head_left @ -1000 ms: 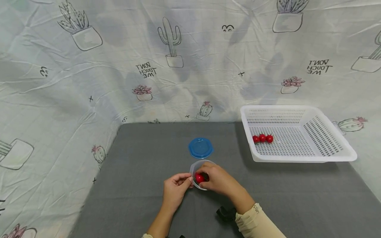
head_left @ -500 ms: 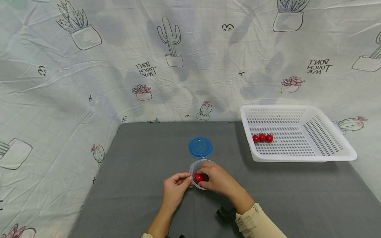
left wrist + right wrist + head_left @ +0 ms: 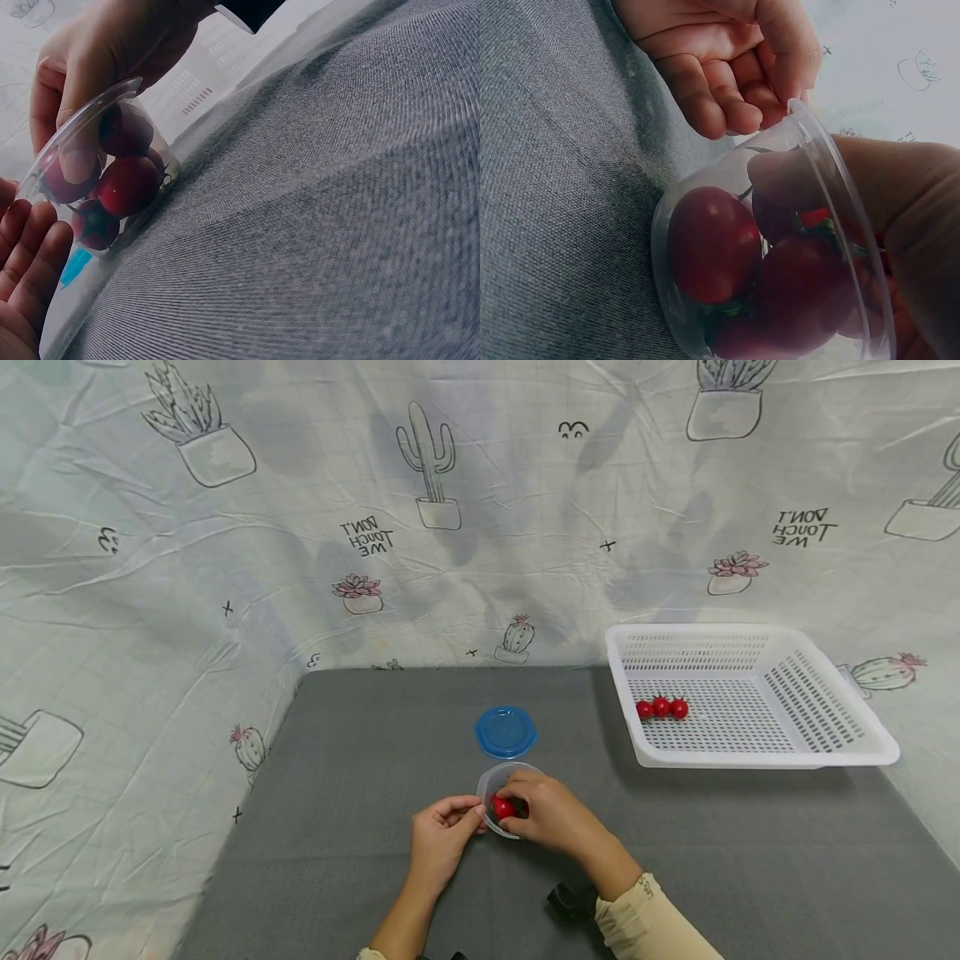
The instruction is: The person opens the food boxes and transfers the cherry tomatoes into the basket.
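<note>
A clear round plastic tub (image 3: 669,300) stands on the grey cloth with several red cherry tomatoes (image 3: 129,186) in it. The thumb and fingertips of my left hand (image 3: 442,839) pinch its rim on the left side. From the right, my right hand (image 3: 551,810) reaches over the rim, its thumb and fingers down inside the tub. Between them it grips a cherry tomato (image 3: 503,808) near the top. Part of the tub's right side is hidden behind that hand in the head view.
A blue lid (image 3: 506,732) lies flat just behind the tub. At the back right stands a white perforated basket (image 3: 757,760), with three cherry tomatoes (image 3: 662,707) along its left side. A patterned curtain (image 3: 480,510) hangs behind the grey table (image 3: 360,760).
Both hands and the tub keep their places. The tomato at my right fingertips has shifted very slightly; the lid and basket are unchanged.
</note>
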The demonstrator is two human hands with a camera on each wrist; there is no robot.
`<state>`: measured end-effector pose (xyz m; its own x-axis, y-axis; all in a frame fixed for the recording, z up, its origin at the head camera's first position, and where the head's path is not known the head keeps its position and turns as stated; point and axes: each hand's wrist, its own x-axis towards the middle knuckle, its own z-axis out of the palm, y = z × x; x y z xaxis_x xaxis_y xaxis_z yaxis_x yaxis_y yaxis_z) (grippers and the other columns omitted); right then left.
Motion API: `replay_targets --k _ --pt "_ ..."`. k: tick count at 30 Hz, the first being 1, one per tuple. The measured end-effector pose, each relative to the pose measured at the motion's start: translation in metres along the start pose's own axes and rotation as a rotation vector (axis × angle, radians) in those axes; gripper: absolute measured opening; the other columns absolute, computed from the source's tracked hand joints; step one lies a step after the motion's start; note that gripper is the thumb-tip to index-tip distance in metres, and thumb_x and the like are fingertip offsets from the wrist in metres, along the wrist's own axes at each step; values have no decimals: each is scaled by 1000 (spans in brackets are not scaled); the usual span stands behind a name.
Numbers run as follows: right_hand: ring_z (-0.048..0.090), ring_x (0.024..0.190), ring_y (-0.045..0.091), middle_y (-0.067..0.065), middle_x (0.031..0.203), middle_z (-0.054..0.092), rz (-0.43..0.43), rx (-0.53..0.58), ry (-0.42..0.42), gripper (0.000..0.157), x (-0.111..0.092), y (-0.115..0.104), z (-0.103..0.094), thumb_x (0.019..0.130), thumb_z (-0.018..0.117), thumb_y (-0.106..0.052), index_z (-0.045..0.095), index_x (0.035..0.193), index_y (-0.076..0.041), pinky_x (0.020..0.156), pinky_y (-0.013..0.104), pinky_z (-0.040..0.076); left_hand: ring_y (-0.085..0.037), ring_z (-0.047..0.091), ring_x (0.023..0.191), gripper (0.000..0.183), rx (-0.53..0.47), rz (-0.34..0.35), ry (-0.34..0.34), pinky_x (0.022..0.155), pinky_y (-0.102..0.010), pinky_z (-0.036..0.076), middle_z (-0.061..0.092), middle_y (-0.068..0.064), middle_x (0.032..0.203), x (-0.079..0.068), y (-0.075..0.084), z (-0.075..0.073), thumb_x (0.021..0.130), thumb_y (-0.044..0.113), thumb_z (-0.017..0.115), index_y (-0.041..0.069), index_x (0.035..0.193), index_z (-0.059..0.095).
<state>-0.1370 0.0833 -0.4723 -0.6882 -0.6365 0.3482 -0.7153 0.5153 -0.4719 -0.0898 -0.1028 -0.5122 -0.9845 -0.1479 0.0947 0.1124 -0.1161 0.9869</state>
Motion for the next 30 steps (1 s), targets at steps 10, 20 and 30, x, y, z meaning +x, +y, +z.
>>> replay_targets --k 10,20,30 --pt "58 84 7 -4 97 65 7 13 6 25 0 3 1 75 83 -13 72 97 -11 75 23 56 -17 70 62 14 -8 5 -2 61 -32 62 72 -21 77 1 -2 0 82 1 77 -8 91 72" --pt "57 84 7 -4 97 64 -3 31 76 27 -2 3 3 73 79 -10 70 98 -12 74 24 55 -16 70 61 12 -28 19 -13 60 -30 62 73 -12 75 1 -1 0 83 -2 75 -9 92 71" --pt "57 82 8 -3 99 64 -35 56 136 29 -5 2 3 75 79 -10 71 103 -10 70 22 53 -17 70 63 14 -12 50 -21 61 -33 62 71 -26 81 1 -4 -1 84 0 75 -9 93 71"
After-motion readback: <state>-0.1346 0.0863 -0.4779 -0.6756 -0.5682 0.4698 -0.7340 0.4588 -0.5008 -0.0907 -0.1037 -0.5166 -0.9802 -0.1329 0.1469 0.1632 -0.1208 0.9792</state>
